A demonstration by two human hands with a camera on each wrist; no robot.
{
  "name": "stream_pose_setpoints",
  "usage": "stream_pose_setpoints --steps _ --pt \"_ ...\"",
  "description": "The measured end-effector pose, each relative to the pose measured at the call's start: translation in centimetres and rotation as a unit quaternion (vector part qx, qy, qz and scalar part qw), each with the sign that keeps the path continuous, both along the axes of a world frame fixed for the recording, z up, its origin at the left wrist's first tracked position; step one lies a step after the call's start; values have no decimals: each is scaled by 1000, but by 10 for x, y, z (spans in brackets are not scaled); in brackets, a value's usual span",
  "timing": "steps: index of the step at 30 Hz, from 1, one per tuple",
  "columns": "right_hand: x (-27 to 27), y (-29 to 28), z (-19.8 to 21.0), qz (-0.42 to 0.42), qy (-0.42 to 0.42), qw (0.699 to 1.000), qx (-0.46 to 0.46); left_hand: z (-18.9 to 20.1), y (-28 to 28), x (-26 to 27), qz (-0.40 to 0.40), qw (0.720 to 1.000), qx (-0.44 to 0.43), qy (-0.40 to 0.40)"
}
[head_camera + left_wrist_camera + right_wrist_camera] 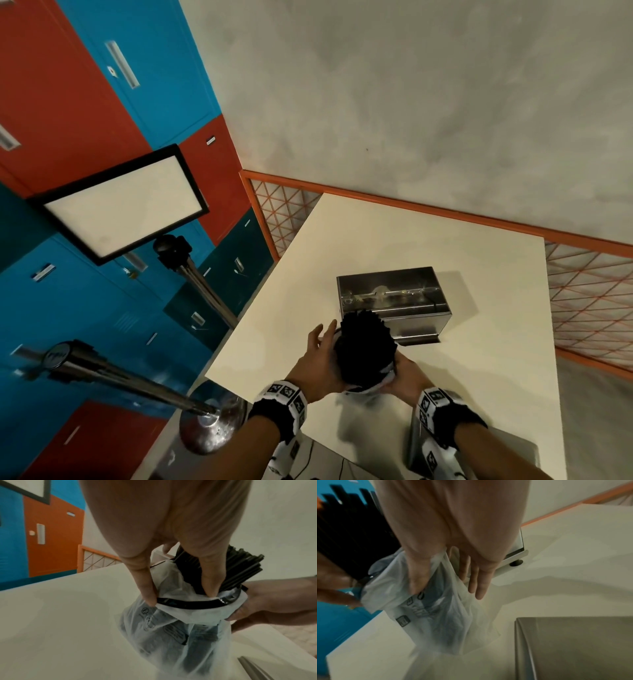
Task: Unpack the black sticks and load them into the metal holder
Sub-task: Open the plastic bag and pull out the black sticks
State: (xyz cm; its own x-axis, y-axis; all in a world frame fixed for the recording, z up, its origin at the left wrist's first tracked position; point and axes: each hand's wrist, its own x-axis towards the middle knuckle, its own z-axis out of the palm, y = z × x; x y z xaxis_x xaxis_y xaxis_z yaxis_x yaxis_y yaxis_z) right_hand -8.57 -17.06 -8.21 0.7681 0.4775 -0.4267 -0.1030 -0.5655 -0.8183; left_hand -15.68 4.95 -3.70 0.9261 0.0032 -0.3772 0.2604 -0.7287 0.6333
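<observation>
Both hands grip the plastic bag low in frame, left hand and right hand baring black sticks before the metal holder.

The sticks stand in the bag on the table, before the holder.

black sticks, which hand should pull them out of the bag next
Probably the left hand: its fingers sit at the bag's rolled-down mouth against the exposed black sticks. The right hand grips the bag lower down, so it can steady the bag.
</observation>
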Motion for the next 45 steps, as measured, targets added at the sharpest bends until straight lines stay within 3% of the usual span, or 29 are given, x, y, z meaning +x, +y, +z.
stream_pose_setpoints --steps 3,7,14,21,24,27,30,35,39,45 --pt "-1 5 1 16 -1 1000 21 2 -9 1 -8 999 10 -45" --pt "2 7 9 -6 -11 999 46 0 -1 1 91 986 -122 -69" --pt "-13 3 -12 -79 -72 993 44 -16 16 -8 185 965 -183 -40" --pt "-12 6 0 3 -52 998 -35 -14 32 -6 213 954 -212 -5" --pt "-14 12 5 36 -82 991 -97 -7 36 -7 195 958 -209 18" --pt "-12 27 14 47 -91 992 -71 0 37 -5 148 967 -205 20" --pt "-9 38 22 -4 -92 996 -14 4 39 -4 136 970 -202 1" --pt "-4 34 20 -27 -115 992 -33 11 45 -5 140 965 -221 2" --pt "-4 20 11 -22 -94 994 -44 14 48 -1 111 981 -157 0" --pt "4 4 10 57 -85 993 -55 18 42 -1 47 995 -84 -18"
